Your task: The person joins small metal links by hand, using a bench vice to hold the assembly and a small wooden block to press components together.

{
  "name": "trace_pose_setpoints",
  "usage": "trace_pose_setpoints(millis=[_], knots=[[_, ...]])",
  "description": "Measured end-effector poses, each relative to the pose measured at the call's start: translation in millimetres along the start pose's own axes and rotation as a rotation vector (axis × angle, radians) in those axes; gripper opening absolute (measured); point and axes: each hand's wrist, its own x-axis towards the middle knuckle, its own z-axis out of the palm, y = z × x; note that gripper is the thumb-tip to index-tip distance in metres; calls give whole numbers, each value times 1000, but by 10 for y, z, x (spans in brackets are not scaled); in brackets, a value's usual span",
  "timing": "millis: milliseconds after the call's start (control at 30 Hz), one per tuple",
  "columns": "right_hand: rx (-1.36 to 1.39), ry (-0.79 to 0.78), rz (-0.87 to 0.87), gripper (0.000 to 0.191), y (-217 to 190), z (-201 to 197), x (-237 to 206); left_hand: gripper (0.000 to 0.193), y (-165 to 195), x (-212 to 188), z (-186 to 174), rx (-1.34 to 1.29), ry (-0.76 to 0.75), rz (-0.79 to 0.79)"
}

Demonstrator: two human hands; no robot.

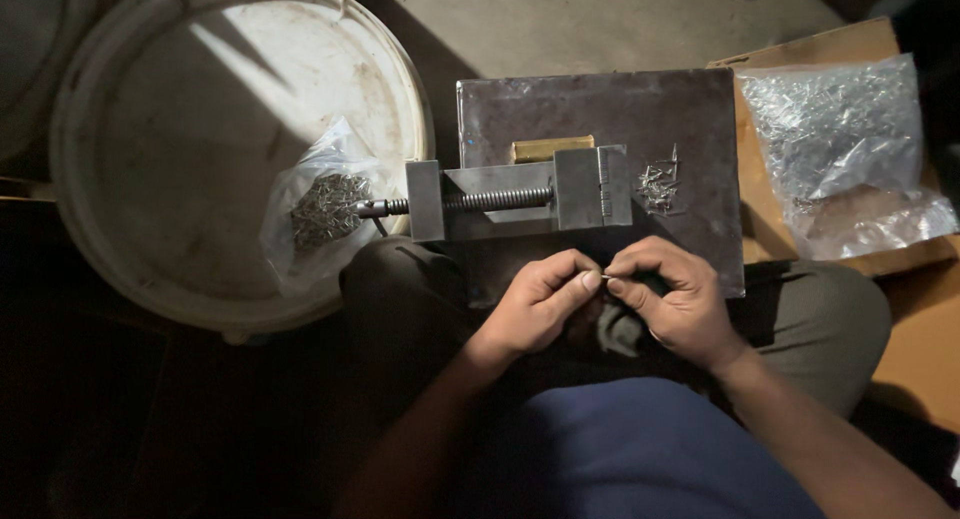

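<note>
Steel, tiny: we pinch a small pin [604, 276] between left hand [540, 304] and right hand [672, 299], fingertips closed, at six o'clock of the vise [520, 194]. It could slip into our lap in this dimness.

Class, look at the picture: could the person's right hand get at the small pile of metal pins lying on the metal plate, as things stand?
Probably yes. The right hand sits just below the pile of pins on the metal plate, and nothing lies between them; the vise stands off to the side. Its fingers already pinch a small piece, though.
</note>
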Motion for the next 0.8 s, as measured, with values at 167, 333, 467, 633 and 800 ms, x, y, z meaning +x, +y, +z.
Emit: trace_pose_setpoints(millis=[167,333,467,633,800], knots=[[-195,134,-67,7,-237,-104,240,29,23,4,28,-148,73,-88],[-341,133,-99,10,-332,-209,560,31,41,-13,-13,-139,50,-81],[-357,170,-129,9,-395,-147,687,31,44,52,-56,-3,54,-73],[-366,222,-125,9,-484,-181,793,29,-1,142,-69,-121,77,-131],[-330,213,-84,10,-514,-236,805,29,-34,188,-68,-63,122,-155]])
